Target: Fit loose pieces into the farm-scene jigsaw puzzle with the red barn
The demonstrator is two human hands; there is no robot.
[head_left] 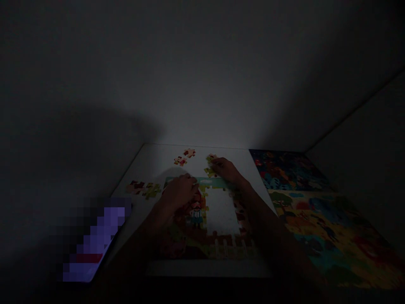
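The scene is dimly lit, with light falling mainly on a white desk (152, 162) set against a plain wall (202, 84). Two printed picture sheets are laid along the desk's right edge: a dark, multicoloured sheet (287, 171) toward the far right corner and a larger yellow-and-teal sheet (335, 238) nearer the front. A purple object (98, 240) is seen just beyond the left edge, near the front corner, but it is pixelated and its kind cannot be told.

A partly assembled jigsaw puzzle (202, 219) is placed toward the desk's near edge. A teal strip runs along its top, a white picket fence is pictured along its bottom, and a small figure is shown left of centre. The white desk is seen through a gap in its middle. Its lower part is darkened by the forearms held over it.

The left hand (179, 192) is held over the puzzle's top edge with the fingers curved downward; whether a piece is gripped cannot be told. The right hand (226, 169) is kept beside the puzzle's top right corner, unclenched, with its fingers at two loose pieces (209, 171); a grasp cannot be confirmed.

Two further loose pieces (189, 153) are seen near the far edge. A cluster of about three loose pieces (152, 191) is placed left of the puzzle, too dark to count exactly.
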